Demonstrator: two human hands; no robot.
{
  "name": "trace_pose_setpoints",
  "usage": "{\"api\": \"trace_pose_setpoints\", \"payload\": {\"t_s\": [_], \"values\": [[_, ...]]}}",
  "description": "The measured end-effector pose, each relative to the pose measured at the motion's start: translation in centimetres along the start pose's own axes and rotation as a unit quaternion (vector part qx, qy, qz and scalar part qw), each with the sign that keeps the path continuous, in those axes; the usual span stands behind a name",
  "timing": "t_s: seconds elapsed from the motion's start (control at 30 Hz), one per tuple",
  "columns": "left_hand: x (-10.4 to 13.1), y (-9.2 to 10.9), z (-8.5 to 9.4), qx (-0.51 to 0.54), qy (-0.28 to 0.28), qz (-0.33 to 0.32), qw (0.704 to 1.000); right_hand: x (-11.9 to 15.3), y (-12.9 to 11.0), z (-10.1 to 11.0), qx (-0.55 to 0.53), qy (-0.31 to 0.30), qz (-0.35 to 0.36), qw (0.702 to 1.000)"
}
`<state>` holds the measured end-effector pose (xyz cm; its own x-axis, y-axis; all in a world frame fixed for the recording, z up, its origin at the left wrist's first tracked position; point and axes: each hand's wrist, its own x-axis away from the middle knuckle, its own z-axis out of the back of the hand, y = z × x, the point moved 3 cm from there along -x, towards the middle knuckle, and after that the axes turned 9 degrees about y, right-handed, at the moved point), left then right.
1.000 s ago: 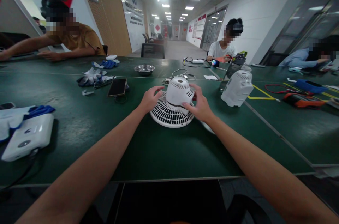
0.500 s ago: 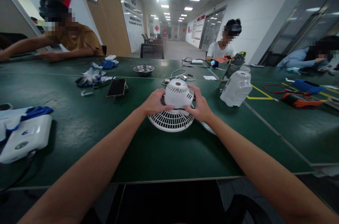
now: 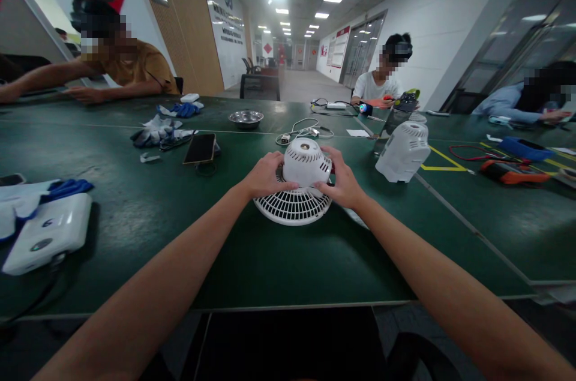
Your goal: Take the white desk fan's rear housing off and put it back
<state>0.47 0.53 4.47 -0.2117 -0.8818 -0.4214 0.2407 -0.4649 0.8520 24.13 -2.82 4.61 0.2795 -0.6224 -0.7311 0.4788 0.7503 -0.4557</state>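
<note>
A white vented fan motor housing [image 3: 307,166] sits over a round white fan grille [image 3: 292,208], which lies on the green table in front of me. In the round hole on top of the housing a small brass-coloured part shows. My left hand [image 3: 270,177] grips the housing from the left, its thumb along the lower front edge. On the opposite side my right hand [image 3: 344,182] is closed round it, thumb at the front and fingers behind. A pale flat piece [image 3: 356,217] lies partly hidden beneath my right wrist. What joins housing and grille is hidden.
Right of the hands stands a white fan base casing [image 3: 404,153]. Behind are a white cable [image 3: 306,129] and a metal bowl [image 3: 246,119]. A phone [image 3: 200,148], gloves [image 3: 157,132] and a white power bank [image 3: 51,234] lie left; an orange multimeter [image 3: 513,171] lies right. Other people sit around.
The housing has tipped or shifted very slightly, and the part in its top hole shows more clearly. Both hands keep their hold. The whole view has moved a little.
</note>
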Motion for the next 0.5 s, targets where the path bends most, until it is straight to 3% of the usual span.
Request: {"api": "trace_pose_setpoints", "payload": {"t_s": [0.13,0.27,0.5], "values": [[-0.05,-0.22,0.03,-0.062,-0.017,-0.059,0.996,0.05,-0.12,-0.01,0.002,-0.008,0.004,1.000],[-0.06,-0.24,0.12,-0.079,-0.016,-0.072,0.994,0.06,-0.17,0.06,-0.001,-0.009,-0.009,1.000],[-0.02,0.03,0.10,-0.014,-0.009,-0.022,1.000,-0.13,-0.07,0.41,-0.003,-0.014,-0.019,1.000]]}}
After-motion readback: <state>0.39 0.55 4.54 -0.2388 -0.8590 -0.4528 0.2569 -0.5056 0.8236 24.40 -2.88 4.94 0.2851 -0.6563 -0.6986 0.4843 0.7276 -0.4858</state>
